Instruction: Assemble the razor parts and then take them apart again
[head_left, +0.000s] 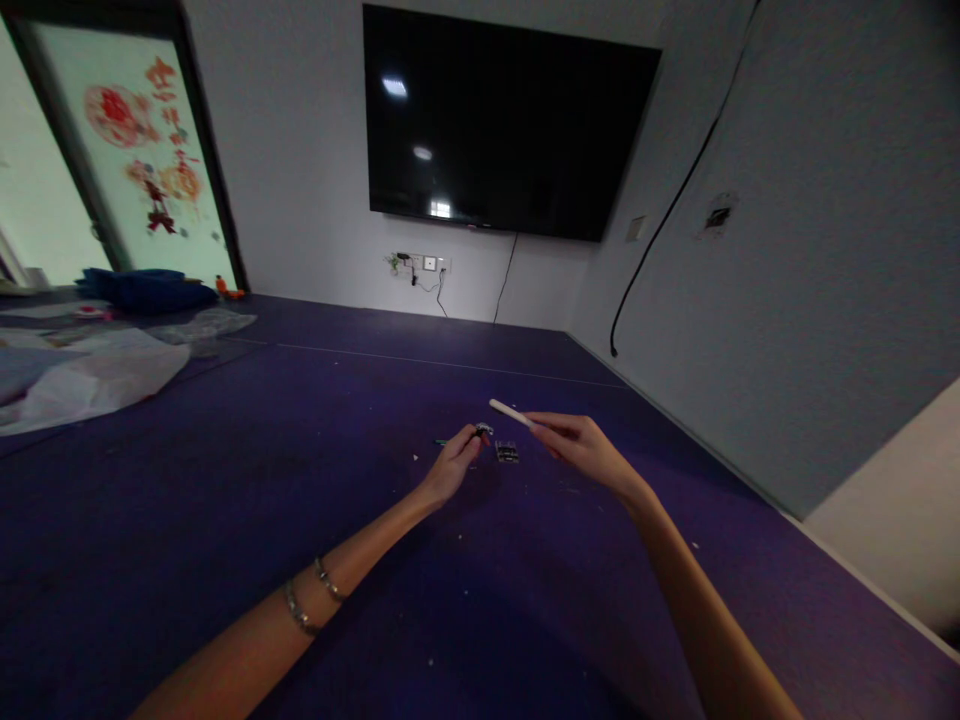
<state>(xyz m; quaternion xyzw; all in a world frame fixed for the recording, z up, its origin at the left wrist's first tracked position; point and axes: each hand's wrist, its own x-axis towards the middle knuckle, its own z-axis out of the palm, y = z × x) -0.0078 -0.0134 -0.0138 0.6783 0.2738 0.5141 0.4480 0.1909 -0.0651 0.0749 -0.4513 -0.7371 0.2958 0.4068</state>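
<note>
My left hand (451,466) is closed on a small dark and silvery piece (484,430), too small to make out its kind. In the fingers of my right hand (581,450) is a slim white stick (510,411), its far end pointing left and up, above and apart from the small piece. A flat black square piece with light marks (507,452) lies on the purple surface (420,600) between my hands. Just left of my left fingers, a thin bluish item (440,442) lies partly hidden behind them.
White specks are scattered over the purple surface. Clear plastic and paper sheets (105,375) lie at the left, near a dark blue cloth bundle (146,290) and a small orange object (222,286). A black cable (660,225) hangs down the right wall. A television (510,120) hangs ahead.
</note>
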